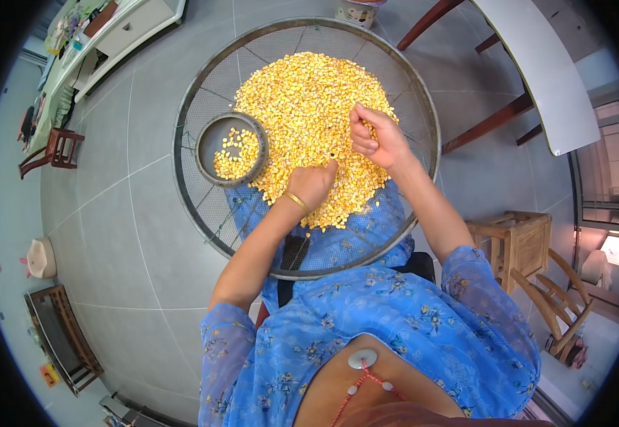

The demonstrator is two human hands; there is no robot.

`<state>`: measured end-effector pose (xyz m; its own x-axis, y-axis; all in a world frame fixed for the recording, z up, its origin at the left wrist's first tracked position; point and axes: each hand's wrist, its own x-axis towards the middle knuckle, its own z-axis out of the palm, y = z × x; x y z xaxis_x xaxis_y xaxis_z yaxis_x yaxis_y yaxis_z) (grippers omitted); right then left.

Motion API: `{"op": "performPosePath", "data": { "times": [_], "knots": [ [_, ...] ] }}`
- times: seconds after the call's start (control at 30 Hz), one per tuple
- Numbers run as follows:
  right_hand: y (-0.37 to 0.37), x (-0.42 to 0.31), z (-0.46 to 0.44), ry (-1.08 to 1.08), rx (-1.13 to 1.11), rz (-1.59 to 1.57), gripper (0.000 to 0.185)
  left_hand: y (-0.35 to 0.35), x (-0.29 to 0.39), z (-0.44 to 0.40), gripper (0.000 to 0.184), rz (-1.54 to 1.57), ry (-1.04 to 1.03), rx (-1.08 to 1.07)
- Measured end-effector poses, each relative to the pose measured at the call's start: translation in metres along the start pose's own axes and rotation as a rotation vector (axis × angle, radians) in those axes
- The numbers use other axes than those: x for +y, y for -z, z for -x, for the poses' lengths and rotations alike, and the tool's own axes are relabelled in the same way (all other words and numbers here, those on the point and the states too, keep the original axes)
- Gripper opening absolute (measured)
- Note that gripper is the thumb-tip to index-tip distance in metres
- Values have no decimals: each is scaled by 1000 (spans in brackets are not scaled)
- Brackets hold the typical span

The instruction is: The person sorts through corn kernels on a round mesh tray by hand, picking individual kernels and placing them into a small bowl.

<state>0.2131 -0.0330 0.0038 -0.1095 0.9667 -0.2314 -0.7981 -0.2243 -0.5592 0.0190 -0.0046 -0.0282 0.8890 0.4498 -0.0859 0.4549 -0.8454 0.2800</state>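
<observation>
A broad heap of yellow corn kernels (302,92) lies on a round mesh sieve (213,85) across the lap. My left hand (311,186), with a gold bracelet at the wrist, is closed over the near part of the heap. Its thumb and fingertips meet low at the corn, and what they pinch is hidden. To the right, my right hand (382,141) is curled just above the heap, with yellow kernels showing between thumb and fingers. A small dark round bowl (202,153), partly filled with kernels, sits on the sieve left of the heap.
Grey floor tiles (145,235) surround the sieve. A white-topped table (551,78) with dark red legs stands at the upper right, a wooden chair (523,245) at the lower right. A small wooden stool (60,148) and white cabinet (128,32) are on the left.
</observation>
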Motion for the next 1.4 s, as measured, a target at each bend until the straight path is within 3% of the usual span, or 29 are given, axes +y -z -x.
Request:
{"op": "performPosePath", "data": {
  "times": [0.07, 0.13, 0.17, 0.23, 0.27, 0.33, 0.5, 0.57, 0.73, 0.93, 1.03, 1.07, 1.13, 1.27, 1.4],
  "knots": [
    [-4, -1, 1, 14, 11, 49, 24, -1, 0, 0, 10, -10, 4, -18],
    [-11, 2, 4, -35, 139, 447, 25, -4, -3, 1, 11, 38, 28, 31],
    [-12, 7, 2, -36, 139, 447, 25, -6, -4, 1, 11, 38, 28, 31],
    [-12, 20, -2, 7, 150, 1087, 24, -5, -8, 0, 14, 81, 117, 20],
    [-10, 26, -2, 7, 149, 1089, 24, -3, -12, 1, 14, 81, 118, 22],
    [-11, 35, -2, 150, 174, 1496, 21, 6, -21, 3, 17, 285, 186, 144],
    [-12, 39, -1, 76, 175, 1672, 21, 15, -17, 6, 17, 295, 151, 125],
    [-11, 40, -1, 66, 181, 1710, 22, 6, -8, 6, 17, 99, 96, -32],
    [-10, 43, -1, 51, 163, 1751, 21, -2, -9, 6, 19, -37, 72, -89],
    [-21, 43, 5, -70, 99, 1875, 20, 15, -31, 8, 20, 445, 122, 188],
    [-21, 51, 6, -114, 25, 2042, 19, 30, -40, 6, 22, 1200, 178, 228],
    [-21, 55, 6, -155, -6, 2158, 20, 37, -44, 10, 22, 1201, 179, 229],
    [-25, 58, 8, -103, -52, 2201, 18, 63, -48, 18, 21, 1783, 270, 177],
    [-20, 64, 10, 73, -119, 2230, 15, 66, -61, 20, 22, 2135, 160, 341],
    [-19, 66, 10, 81, -145, 2257, 14, 58, -72, 20, 24, 2317, 52, 323]
  ]
}}
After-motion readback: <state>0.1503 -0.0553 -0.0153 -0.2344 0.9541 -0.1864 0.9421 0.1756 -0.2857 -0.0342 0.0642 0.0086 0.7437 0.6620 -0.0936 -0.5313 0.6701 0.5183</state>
